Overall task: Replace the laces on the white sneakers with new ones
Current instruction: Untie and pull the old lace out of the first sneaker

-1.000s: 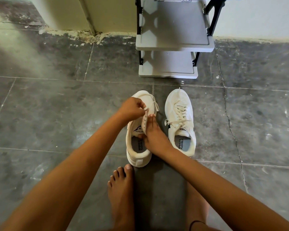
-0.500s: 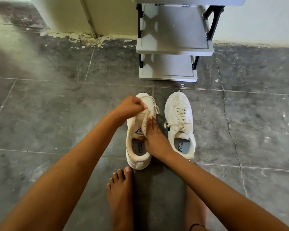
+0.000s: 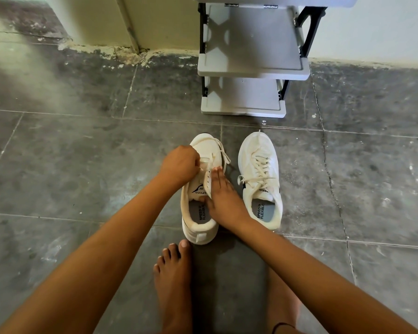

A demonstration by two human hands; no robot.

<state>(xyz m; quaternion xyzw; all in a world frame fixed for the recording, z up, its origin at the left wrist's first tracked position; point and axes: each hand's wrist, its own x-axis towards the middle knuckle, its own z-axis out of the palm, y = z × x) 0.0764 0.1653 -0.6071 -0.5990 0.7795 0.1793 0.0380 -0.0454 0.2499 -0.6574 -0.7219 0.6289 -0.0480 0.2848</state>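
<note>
Grey floor tiles [image 3: 82, 165] are bearing both shoes. Above the half-unlaced sneaker [image 3: 198, 235], the left hand [image 3: 179, 165] is pinching its old lace [image 3: 221, 151]. Just behind, the right hand [image 3: 225, 201] is pinching the eyelet flap [image 3: 207, 182]. Right of them, the second sneaker [image 3: 258, 150] is sitting fully laced.

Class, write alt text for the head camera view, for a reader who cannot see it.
Seen from above, a person's left hand pinches a lace on a white sneaker on the floor, while the right hand holds the sneaker's side. A second sneaker, laced, stands beside it to the right, before a grey shelf rack.
</note>
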